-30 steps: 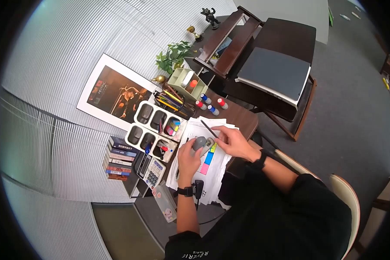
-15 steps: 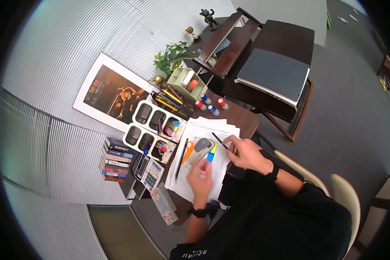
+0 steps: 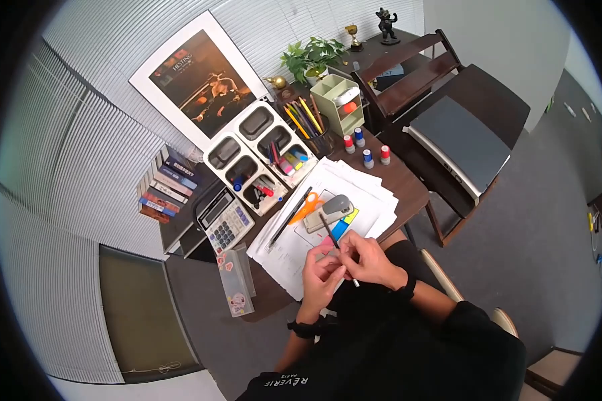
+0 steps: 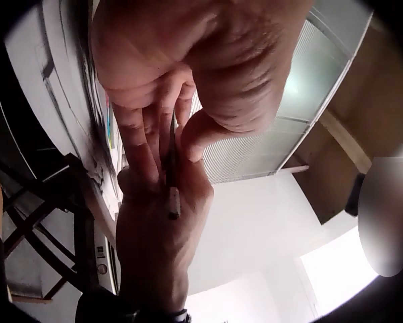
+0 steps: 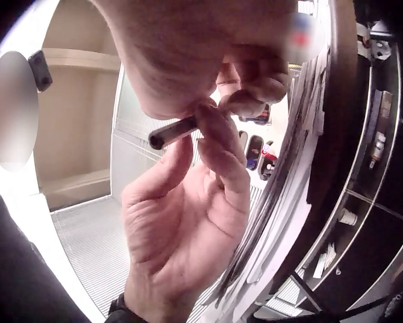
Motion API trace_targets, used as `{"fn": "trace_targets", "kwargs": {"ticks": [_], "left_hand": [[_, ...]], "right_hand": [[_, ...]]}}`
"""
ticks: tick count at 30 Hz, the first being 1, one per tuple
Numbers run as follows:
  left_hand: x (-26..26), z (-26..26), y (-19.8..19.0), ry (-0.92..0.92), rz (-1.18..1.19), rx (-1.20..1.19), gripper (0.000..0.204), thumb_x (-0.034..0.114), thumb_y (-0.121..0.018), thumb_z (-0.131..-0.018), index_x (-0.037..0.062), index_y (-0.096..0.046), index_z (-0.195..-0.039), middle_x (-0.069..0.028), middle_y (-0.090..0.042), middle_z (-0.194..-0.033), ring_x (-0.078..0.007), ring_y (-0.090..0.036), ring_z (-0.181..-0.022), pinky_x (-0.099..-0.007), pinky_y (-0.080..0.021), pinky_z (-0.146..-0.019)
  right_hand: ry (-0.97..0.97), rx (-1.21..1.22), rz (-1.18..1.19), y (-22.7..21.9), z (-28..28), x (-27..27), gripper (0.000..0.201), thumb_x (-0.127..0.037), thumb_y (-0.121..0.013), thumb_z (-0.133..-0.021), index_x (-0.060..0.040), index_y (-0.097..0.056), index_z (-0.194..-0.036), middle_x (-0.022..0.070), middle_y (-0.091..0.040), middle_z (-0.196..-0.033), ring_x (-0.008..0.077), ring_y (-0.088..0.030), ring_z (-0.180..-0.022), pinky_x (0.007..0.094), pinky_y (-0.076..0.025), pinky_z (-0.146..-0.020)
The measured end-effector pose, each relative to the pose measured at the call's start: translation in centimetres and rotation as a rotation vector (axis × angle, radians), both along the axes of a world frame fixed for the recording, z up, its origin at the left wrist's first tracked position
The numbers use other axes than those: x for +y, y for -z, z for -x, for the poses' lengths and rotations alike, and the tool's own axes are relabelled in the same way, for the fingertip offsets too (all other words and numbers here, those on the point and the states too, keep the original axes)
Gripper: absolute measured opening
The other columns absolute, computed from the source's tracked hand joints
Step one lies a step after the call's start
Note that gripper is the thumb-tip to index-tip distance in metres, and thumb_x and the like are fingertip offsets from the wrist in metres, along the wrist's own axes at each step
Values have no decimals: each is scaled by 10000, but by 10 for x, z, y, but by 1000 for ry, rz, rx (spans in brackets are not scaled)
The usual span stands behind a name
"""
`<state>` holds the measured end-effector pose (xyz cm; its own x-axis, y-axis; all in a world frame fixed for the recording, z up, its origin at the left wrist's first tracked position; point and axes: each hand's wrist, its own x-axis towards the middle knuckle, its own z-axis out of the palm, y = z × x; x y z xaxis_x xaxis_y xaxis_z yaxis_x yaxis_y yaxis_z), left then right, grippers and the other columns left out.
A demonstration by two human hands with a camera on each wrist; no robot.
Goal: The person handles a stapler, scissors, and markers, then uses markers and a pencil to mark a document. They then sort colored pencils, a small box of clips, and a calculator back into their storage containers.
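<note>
A slim black pencil [image 3: 330, 232] slants over the papers, its pale end [image 4: 174, 203] pointing back toward the person. My right hand [image 3: 372, 266] pinches it. From the other side my left hand [image 3: 320, 279] meets it, thumb and forefinger on the pencil close to its end [image 5: 168, 132]. The two hands' fingertips overlap around the shaft. Just beyond lies a grey stapler [image 3: 331, 212] on the stack of papers [image 3: 284, 260]. Next to the stapler are orange-handled scissors [image 3: 306, 210], a second black pencil [image 3: 289, 220] and coloured sticky notes [image 3: 342, 228].
Left of the papers stand a white compartment organizer [image 3: 246, 170], a calculator [image 3: 226, 219] and a clear sticker-covered case [image 3: 235, 284]. Behind are a pencil cup [image 3: 320, 142], a green holder [image 3: 341, 107] and several small red- and blue-capped bottles [image 3: 368, 158]. A folding chair [image 3: 408, 87] bears a grey laptop [image 3: 460, 144].
My left hand let go of the stapler, leaving it on the papers, and came to the pencil. The right hand drew the pencil nearer the body. The head view has turned.
</note>
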<state>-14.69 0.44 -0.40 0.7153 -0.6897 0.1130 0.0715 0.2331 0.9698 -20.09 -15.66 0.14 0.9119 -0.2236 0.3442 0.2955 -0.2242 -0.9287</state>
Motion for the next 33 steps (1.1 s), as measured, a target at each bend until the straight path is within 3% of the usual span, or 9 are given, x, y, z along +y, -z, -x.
{"fn": "trace_targets", "kwargs": {"ticks": [3, 9, 11, 16, 17, 19, 21, 24, 33], "left_hand": [[4, -5, 3, 49, 71, 96, 463, -56, -621, -930, 7, -331, -1285, -182, -661, -1049, -200, -680, -911, -302, -564, -766], [23, -5, 4, 9, 43, 33, 379, -60, -609, -936, 2, -385, -1235, -161, -655, -1050, -198, -675, -897, -303, -548, -768], [25, -9, -1, 9, 31, -2, 347, -58, -595, -945, 1, -396, -1223, -148, -656, -1033, -201, -679, -884, -306, -548, -771], [19, -17, -6, -128, -20, -83, 245, -46, -523, -980, 3, -412, -1193, -125, -601, -992, -219, -697, -820, -316, -548, -731], [14, -19, -4, -150, -1, -91, 233, -45, -514, -984, 4, -415, -1189, -119, -586, -988, -222, -699, -814, -313, -546, -718], [1, -25, 0, -189, 52, -107, 219, -45, -498, -990, 10, -416, -1185, -95, -559, -975, -204, -687, -780, -293, -532, -698], [-5, -29, 12, -237, 33, -155, 226, -44, -494, -991, 17, -410, -1192, -90, -550, -991, -172, -667, -743, -272, -515, -684], [-2, -31, 27, -293, 12, -143, 198, -32, -509, -991, 17, -442, -1172, -78, -563, -949, -139, -643, -735, -260, -494, -642], [3, -31, 23, -253, -42, -249, 158, -19, -542, -985, -20, -571, -1140, -82, -605, -966, -130, -637, -758, -251, -502, -666]], "right_hand": [[-72, 21, -7, -9, -1, 3, 147, -64, -654, -896, -55, -511, -926, 62, -574, -617, 196, -608, -497, 300, -452, -487], [-230, 47, 9, -14, -15, 5, 176, -111, -727, -895, -61, -559, -912, 26, -585, -630, 101, -563, -534, 264, -427, -488], [-181, -77, 181, -18, -27, -13, 194, -101, -758, -855, -60, -590, -941, 42, -606, -707, 143, -609, -633, 276, -463, -556], [102, -330, 721, -57, -65, -66, 319, -73, -784, -743, -72, -588, -994, 125, -640, -988, 369, -633, -894, 439, -509, -814], [92, -328, 744, -52, -69, -69, 319, -73, -784, -743, -72, -588, -994, 125, -640, -988, 369, -633, -894, 439, -509, -814], [-95, -19, 761, -47, -78, -71, 325, -78, -759, -766, -66, -537, -1004, 141, -635, -890, 369, -637, -863, 456, -504, -759], [-127, 15, 837, -50, -78, -69, 308, -90, -756, -767, -69, -514, -955, 142, -647, -857, 367, -649, -862, 465, -502, -724], [11, -8, 950, -59, -62, -68, 330, -143, -795, -731, -74, -530, -915, 142, -615, -699, 359, -651, -709, 445, -501, -611], [232, 150, 1031, -34, -32, -43, 364, -232, -748, -762, -67, -523, -997, 161, -622, -613, 382, -654, -577, 462, -519, -549]]}}
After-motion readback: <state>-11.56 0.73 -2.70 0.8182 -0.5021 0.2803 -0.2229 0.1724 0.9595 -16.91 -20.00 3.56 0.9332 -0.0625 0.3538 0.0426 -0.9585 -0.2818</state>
